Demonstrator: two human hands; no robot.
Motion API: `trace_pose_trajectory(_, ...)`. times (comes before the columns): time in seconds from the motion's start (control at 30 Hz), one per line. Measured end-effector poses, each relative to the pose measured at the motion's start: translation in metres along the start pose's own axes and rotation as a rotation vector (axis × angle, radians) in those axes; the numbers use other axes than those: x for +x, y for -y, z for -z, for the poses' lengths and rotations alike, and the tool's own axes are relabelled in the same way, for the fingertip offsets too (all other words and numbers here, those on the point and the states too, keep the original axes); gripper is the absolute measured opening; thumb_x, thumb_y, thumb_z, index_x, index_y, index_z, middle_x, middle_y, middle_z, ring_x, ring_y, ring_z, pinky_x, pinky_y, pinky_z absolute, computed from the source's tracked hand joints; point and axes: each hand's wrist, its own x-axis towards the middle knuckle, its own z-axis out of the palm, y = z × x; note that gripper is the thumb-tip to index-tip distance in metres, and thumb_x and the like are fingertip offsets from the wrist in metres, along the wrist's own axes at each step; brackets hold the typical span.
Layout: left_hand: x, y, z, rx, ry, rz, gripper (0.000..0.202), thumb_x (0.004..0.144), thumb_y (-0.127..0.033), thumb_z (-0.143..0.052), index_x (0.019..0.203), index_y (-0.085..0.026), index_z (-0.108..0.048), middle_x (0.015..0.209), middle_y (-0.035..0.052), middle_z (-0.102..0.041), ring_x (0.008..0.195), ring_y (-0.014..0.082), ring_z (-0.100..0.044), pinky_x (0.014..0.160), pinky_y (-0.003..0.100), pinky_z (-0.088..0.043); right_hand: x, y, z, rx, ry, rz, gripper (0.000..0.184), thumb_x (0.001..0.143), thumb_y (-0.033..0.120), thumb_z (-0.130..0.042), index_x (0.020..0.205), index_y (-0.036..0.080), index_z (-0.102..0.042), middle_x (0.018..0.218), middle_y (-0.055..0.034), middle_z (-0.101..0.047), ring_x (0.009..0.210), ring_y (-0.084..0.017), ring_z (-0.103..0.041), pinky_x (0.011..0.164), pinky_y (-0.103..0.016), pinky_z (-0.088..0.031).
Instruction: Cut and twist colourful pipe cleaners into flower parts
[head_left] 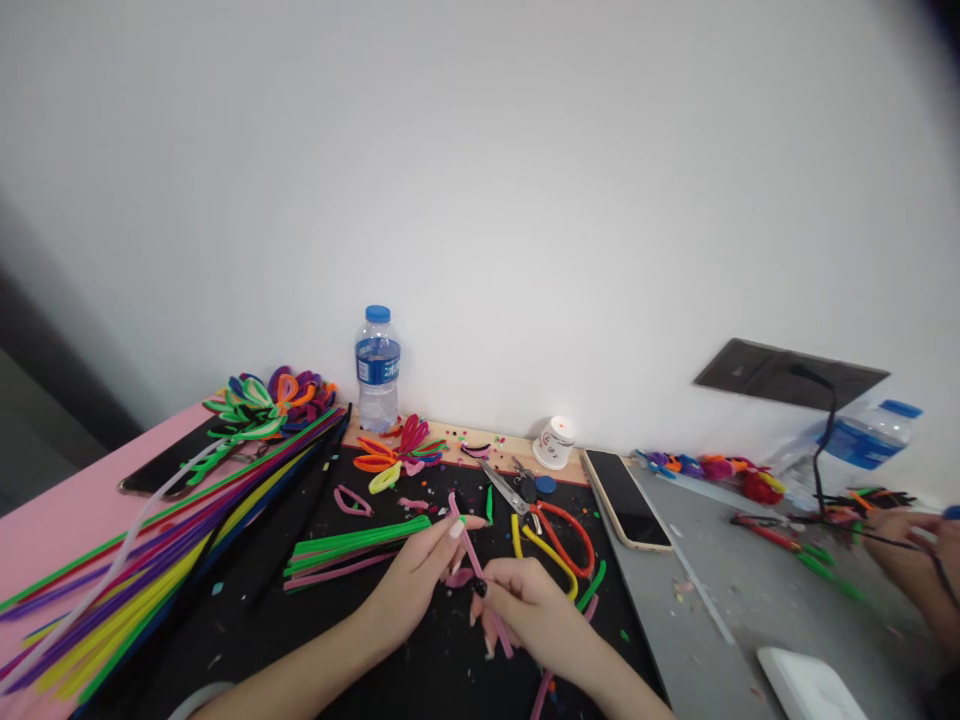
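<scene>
A pink pipe cleaner [470, 550] slants between my two hands over the black mat. Near its upper end, my left hand [420, 565] pinches it between thumb and fingers. Lower down, my right hand [529, 610] is closed around it, and its lower end sticks out below those fingers. A small dark round thing shows at the right thumb; I cannot tell what it is. Beside my left hand lies a bundle of green pipe cleaners [360, 540] with pink ones under it. Orange-handled scissors [566, 540] lie just beyond my right hand, near a bent yellow pipe cleaner [551, 560].
A water bottle [378, 375] and a paper cup [554, 443] stand by the wall. Long coloured pipe cleaners [187, 540] spread at left, below looped flowers [277, 400]. A phone [628, 500] lies at right. Further right is another person's hand [911, 550].
</scene>
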Motion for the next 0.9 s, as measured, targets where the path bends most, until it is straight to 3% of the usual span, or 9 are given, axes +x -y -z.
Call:
trace_pose_trajectory(0.1,-0.002,-0.004,0.001,0.065,-0.016,0.002,0.043,0.088,-0.044,-0.031,0.103,-0.017,-0.060,0.066,-0.0013,-0.047,0.067,0.0150,-0.046,0.067,0.026,-0.037,0.001,0.000,0.003,0.166,0.035,-0.024,0.033,0.085,0.038,-0.044,0.070,0.012,-0.059,0.045,0.0039,-0.051,0.035,-0.005,-0.036,0.036,-0.016,-0.019)
trace_pose_trajectory(0.2,-0.004,-0.007,0.001,0.130,-0.017,-0.054,0.039,0.089,-0.040,-0.031,0.102,-0.020,-0.061,0.086,0.0028,-0.058,0.088,0.0190,-0.049,0.083,0.029,-0.035,0.000,0.002,0.005,0.270,0.071,-0.013,0.035,0.085,0.042,-0.046,0.070,0.012,-0.058,0.044,0.0042,-0.050,0.034,-0.004,-0.031,0.036,-0.018,-0.015)
trace_pose_trajectory(0.3,-0.006,-0.008,0.000,0.194,-0.020,-0.121,0.034,0.090,-0.036,-0.032,0.097,-0.021,-0.061,0.098,0.0026,-0.059,0.096,0.0187,-0.049,0.088,0.028,-0.032,-0.002,0.004,0.006,0.336,0.096,-0.013,0.036,0.084,0.043,-0.047,0.069,0.012,-0.057,0.045,0.0043,-0.049,0.035,-0.004,-0.031,0.038,-0.019,-0.013)
trace_pose_trajectory(0.57,-0.009,0.004,0.000,0.380,-0.040,-0.116,0.029,0.090,-0.038,-0.031,0.086,-0.021,-0.055,0.089,0.0019,-0.056,0.084,0.0171,-0.047,0.079,0.027,-0.035,-0.003,0.005,0.008,0.414,0.119,-0.004,0.035,0.083,0.042,-0.050,0.068,0.011,-0.056,0.044,0.0047,-0.046,0.035,-0.004,-0.031,0.038,-0.019,-0.014)
trace_pose_trajectory(0.8,-0.007,-0.006,-0.002,0.217,0.166,-0.126,0.033,0.091,-0.039,-0.026,0.081,-0.017,-0.048,0.065,-0.0031,-0.045,0.058,0.0109,-0.039,0.056,0.022,-0.034,-0.002,0.003,0.009,0.499,0.099,0.045,0.033,0.084,0.038,-0.049,0.066,0.011,-0.055,0.039,0.0064,-0.041,0.033,-0.003,-0.027,0.037,-0.019,-0.014)
trace_pose_trajectory(0.9,-0.004,-0.005,-0.003,0.221,0.166,-0.136,0.033,0.091,-0.037,-0.027,0.081,-0.016,-0.051,0.061,-0.0040,-0.043,0.055,0.0101,-0.039,0.055,0.021,-0.033,-0.001,0.002,0.011,0.579,0.097,0.045,0.031,0.084,0.036,-0.050,0.065,0.012,-0.054,0.038,0.0081,-0.037,0.032,-0.003,-0.020,0.037,-0.019,-0.014)
